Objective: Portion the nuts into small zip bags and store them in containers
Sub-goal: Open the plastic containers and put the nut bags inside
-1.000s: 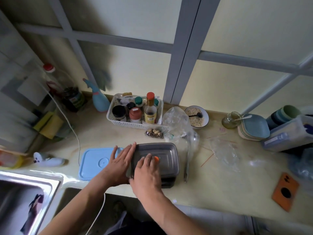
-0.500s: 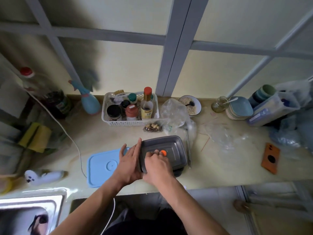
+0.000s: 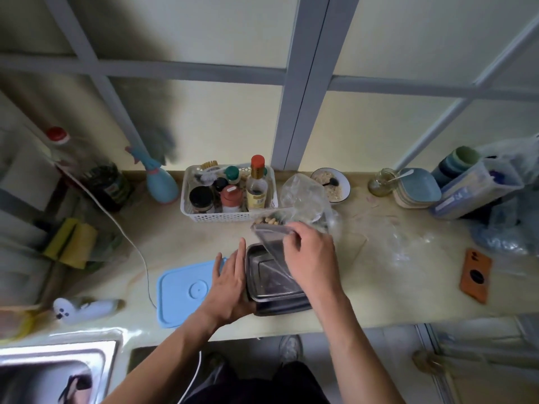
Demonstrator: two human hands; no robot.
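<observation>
I note a dark grey rectangular metal container (image 3: 277, 290) at frame centre, a pale blue flat plastic lid (image 3: 183, 290) to its left, a white perforated plastic basket (image 3: 221, 215) above, and an orange rectangular card with a black circle (image 3: 475, 275) at the right edge.

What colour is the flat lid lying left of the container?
Light blue lid, clearest in the head view.

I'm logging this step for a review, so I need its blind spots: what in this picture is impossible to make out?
Head view:
- Inside of the dark metal container: the tilted grey lid and right hand cover most of it.
- Left hand palm and thumb: turned away against the container's side.
- Small zip bag of nuts: mostly behind the lid.
- Steel sink: cut off by the frame's edge.
</observation>
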